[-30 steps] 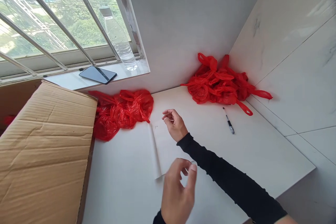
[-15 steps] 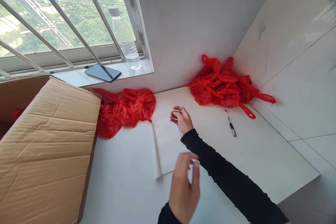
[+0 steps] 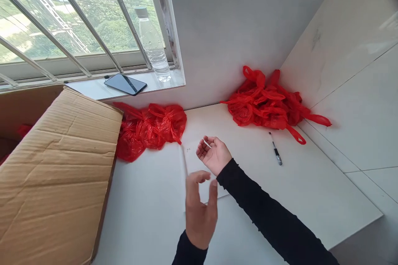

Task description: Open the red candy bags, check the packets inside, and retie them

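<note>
My left hand is raised above the near part of the white table, thumb and fingers curved apart with nothing between them. Farther out, my right hand hovers over a white notebook, palm turned up and fingers loosely curled, also holding nothing. Small marks show near the notebook's upper left corner. Both hands and the right sleeve hide much of its page. To the right lies a black and clear pen.
Red plastic bags lie in a bundle beside a cardboard box at left, and in a heap by the back corner. On the windowsill are a phone and a water bottle.
My left hand has moved left and slightly up, its fingers spread wider. My right hand has turned its palm upward and come slightly nearer. The view has shifted a little.
</note>
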Action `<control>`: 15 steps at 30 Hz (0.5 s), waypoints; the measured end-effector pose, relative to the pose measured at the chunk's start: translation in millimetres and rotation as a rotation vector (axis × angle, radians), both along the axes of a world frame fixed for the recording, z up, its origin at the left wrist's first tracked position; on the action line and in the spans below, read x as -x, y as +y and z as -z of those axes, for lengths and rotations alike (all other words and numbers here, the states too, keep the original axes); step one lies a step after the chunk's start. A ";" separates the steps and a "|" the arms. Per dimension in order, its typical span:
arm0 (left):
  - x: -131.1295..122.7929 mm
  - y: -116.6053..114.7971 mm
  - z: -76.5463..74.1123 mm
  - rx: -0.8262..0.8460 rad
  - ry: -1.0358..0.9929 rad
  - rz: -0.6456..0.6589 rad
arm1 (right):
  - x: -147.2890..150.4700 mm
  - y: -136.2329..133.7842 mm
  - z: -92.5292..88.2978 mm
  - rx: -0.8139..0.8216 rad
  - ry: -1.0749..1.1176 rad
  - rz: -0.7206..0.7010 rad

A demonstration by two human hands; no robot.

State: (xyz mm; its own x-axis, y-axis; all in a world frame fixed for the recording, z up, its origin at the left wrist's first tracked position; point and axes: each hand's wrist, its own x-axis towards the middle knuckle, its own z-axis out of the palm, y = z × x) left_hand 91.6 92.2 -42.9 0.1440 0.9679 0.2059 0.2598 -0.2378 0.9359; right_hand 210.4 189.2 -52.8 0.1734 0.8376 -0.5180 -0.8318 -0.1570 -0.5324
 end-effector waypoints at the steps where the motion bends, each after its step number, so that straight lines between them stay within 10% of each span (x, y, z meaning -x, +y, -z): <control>1: 6.0 10.1 -0.9 0.016 -0.030 -0.092 | 1.1 -1.2 0.2 -0.006 -0.023 -0.003; 9: 66.5 148.6 8.8 0.362 -0.073 -0.448 | 1.8 -39.9 27.4 -0.093 -0.436 -0.120; 15: 71.5 186.6 31.2 0.460 -0.001 -0.530 | -8.4 -87.9 80.2 -0.154 -0.749 -0.268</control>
